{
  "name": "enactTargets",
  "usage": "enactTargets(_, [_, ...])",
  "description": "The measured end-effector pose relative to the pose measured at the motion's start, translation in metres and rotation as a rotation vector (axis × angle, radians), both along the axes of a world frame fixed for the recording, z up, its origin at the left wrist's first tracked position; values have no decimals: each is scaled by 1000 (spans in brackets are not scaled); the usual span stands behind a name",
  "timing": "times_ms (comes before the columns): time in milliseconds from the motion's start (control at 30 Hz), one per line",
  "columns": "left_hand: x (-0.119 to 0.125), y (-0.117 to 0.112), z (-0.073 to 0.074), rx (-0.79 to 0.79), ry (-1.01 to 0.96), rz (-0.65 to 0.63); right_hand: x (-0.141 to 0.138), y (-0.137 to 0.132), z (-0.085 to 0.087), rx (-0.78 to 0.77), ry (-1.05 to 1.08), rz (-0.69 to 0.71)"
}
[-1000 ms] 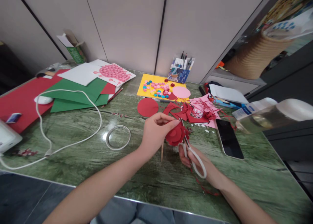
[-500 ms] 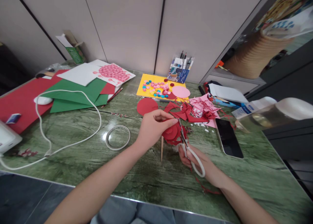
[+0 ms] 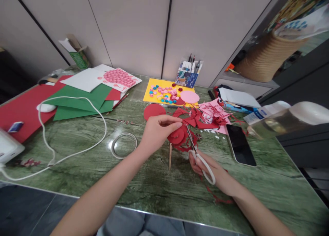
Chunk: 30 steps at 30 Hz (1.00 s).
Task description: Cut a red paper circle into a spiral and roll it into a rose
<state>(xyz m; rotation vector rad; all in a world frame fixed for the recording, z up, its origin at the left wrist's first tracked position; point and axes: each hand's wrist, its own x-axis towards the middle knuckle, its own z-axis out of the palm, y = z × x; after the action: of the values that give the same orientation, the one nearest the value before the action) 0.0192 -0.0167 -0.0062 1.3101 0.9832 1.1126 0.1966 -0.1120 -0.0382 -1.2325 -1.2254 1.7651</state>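
My left hand (image 3: 159, 130) is closed, thumb and fingers pinching a piece of red paper (image 3: 178, 136) with rounded, curling layers. My right hand (image 3: 217, 174) grips white-handled scissors (image 3: 211, 178). Their blades point up and away, with the tips beside the paper near my left fingertips. Whether the blades have paper between them is hard to make out. Red scraps lie under and behind the paper. A wooden stick (image 3: 170, 157) rests just below it, and a red paper circle (image 3: 154, 111) lies beyond my left hand.
Left of my hand are a tape roll (image 3: 113, 149) and a looped white cable (image 3: 74, 157). Pink paper scraps (image 3: 212, 110) and a phone (image 3: 241, 145) lie to the right. A yellow sheet (image 3: 147, 97) with small coloured balls is at the back; a clear bottle (image 3: 285, 121) stands far right.
My left hand and the red paper have shifted slightly left, away from the scissor tips. My right hand has barely moved and still grips the scissors.
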Motion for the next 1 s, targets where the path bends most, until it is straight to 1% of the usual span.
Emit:
enactTargets(233, [-7, 3, 5, 44, 82, 7, 2, 0, 0, -8, -16, 8])
enactTargets(367, [-12, 5, 7, 93, 139, -30, 3, -1, -3, 1, -44, 28])
enactTargets(467, [-16, 7, 9, 99, 163, -53, 5, -2, -4, 4, -81, 57])
enactTargets(667, [-26, 11, 15, 47, 232, -214, 6, -4, -4, 30, -166, 121])
enactTargets(833, [-33, 13, 17, 77, 250, -288, 7, -6, -4, 28, -217, 123])
enactTargets(1000, [-38, 15, 16, 101, 268, -341, 9, -5, -4, 60, -319, 192])
